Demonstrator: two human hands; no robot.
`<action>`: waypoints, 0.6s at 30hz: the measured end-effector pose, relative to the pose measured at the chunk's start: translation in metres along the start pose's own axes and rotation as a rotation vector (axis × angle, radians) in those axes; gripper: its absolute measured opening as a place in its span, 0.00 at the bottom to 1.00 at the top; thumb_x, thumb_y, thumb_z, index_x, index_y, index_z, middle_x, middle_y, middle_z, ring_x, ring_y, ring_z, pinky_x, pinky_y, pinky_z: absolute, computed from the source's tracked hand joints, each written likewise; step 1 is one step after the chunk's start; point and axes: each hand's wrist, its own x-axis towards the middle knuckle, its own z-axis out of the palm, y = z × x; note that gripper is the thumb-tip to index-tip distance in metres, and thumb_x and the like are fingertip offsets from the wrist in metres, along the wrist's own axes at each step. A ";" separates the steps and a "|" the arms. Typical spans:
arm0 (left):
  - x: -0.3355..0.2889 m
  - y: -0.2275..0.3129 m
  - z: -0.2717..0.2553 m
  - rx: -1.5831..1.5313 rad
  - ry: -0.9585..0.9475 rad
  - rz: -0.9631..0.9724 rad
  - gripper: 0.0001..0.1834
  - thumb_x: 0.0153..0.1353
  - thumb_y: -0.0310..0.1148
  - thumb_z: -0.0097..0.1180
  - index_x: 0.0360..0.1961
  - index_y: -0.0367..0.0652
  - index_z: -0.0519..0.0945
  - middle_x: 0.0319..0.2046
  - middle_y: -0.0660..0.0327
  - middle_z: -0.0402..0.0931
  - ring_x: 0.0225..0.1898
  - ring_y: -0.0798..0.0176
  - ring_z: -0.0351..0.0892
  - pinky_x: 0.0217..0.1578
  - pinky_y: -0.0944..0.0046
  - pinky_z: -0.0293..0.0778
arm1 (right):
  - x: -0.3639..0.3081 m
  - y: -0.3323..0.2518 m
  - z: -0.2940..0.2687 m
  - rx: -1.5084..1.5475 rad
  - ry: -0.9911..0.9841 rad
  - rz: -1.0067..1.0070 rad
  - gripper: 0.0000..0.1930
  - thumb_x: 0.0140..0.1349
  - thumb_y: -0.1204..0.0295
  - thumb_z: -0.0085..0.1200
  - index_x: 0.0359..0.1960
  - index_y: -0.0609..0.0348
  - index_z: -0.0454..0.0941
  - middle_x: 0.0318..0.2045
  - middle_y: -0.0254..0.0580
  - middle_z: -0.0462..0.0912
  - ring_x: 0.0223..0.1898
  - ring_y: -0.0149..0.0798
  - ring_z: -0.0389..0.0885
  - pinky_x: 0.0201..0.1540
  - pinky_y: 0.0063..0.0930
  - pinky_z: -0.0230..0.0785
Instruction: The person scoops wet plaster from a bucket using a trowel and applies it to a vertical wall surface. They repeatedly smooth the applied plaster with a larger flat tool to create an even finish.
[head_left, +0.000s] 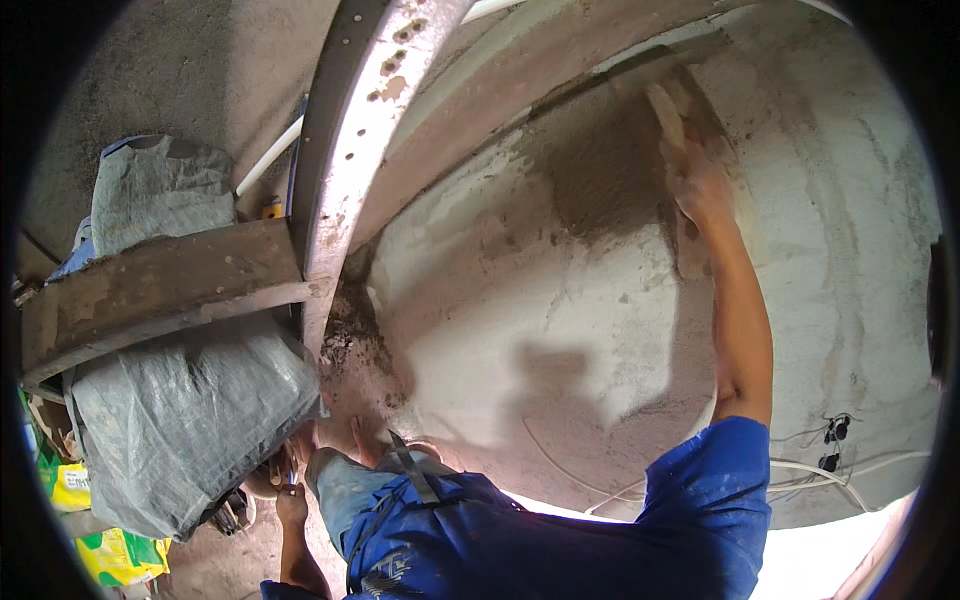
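Clasping a pale-handled tool (664, 112) against the wall (490, 290), the right hand (698, 188) is at two o'clock; the left hand (291, 504), at seven, has an unclear grip.

The right hand (698, 190) has a trowel (667, 118) on the wall (480, 290) near its top edge, cables (810, 470) at its lower right. Left, a beam (170, 285) meets a post (365, 130): upper sheet (165, 195) above, lower sheet (190, 420) below, near the left hand (291, 503).

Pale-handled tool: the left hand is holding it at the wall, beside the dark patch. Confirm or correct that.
Wrong hand: the head view shows the right hand holding the pale-handled tool at the wall, beside the dark patch.
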 end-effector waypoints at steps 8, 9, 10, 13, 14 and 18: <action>-0.016 0.001 0.004 -0.066 0.002 -0.091 0.22 0.66 0.47 0.60 0.38 0.33 0.84 0.36 0.38 0.84 0.43 0.36 0.84 0.46 0.46 0.77 | -0.073 0.020 0.003 -0.087 -0.084 -0.090 0.37 0.64 0.74 0.54 0.76 0.45 0.59 0.61 0.60 0.77 0.63 0.58 0.75 0.64 0.46 0.67; -0.015 -0.006 0.006 -0.052 -0.018 -0.108 0.22 0.66 0.47 0.60 0.38 0.33 0.84 0.36 0.38 0.84 0.43 0.36 0.84 0.46 0.46 0.77 | -0.083 0.035 -0.003 -0.042 -0.065 -0.055 0.37 0.64 0.75 0.54 0.76 0.45 0.59 0.61 0.60 0.77 0.63 0.59 0.75 0.64 0.46 0.67; -0.010 -0.022 0.013 -0.038 -0.046 -0.118 0.22 0.66 0.47 0.60 0.38 0.33 0.84 0.36 0.38 0.84 0.43 0.36 0.84 0.47 0.46 0.77 | -0.087 0.046 -0.012 -0.006 -0.047 -0.015 0.37 0.63 0.76 0.54 0.76 0.45 0.59 0.61 0.60 0.77 0.63 0.59 0.75 0.64 0.46 0.67; -0.005 -0.010 0.007 0.010 -0.061 -0.103 0.21 0.65 0.46 0.60 0.38 0.34 0.84 0.37 0.38 0.84 0.43 0.36 0.84 0.46 0.45 0.77 | -0.067 0.055 -0.030 0.056 0.043 0.044 0.38 0.63 0.78 0.51 0.77 0.44 0.58 0.64 0.62 0.74 0.62 0.62 0.75 0.64 0.44 0.67; -0.001 -0.003 0.005 0.025 -0.039 -0.073 0.20 0.65 0.45 0.60 0.38 0.34 0.84 0.37 0.38 0.84 0.43 0.36 0.84 0.46 0.44 0.77 | -0.051 0.075 -0.016 0.015 0.254 -0.140 0.37 0.63 0.75 0.53 0.76 0.47 0.58 0.62 0.62 0.77 0.61 0.62 0.76 0.62 0.46 0.68; 0.021 -0.021 0.023 -0.049 0.051 0.045 0.19 0.65 0.45 0.60 0.39 0.37 0.83 0.35 0.39 0.84 0.40 0.35 0.84 0.45 0.44 0.78 | -0.006 -0.010 -0.025 -0.020 0.026 -0.050 0.34 0.65 0.69 0.53 0.74 0.52 0.60 0.59 0.61 0.79 0.59 0.63 0.78 0.62 0.49 0.69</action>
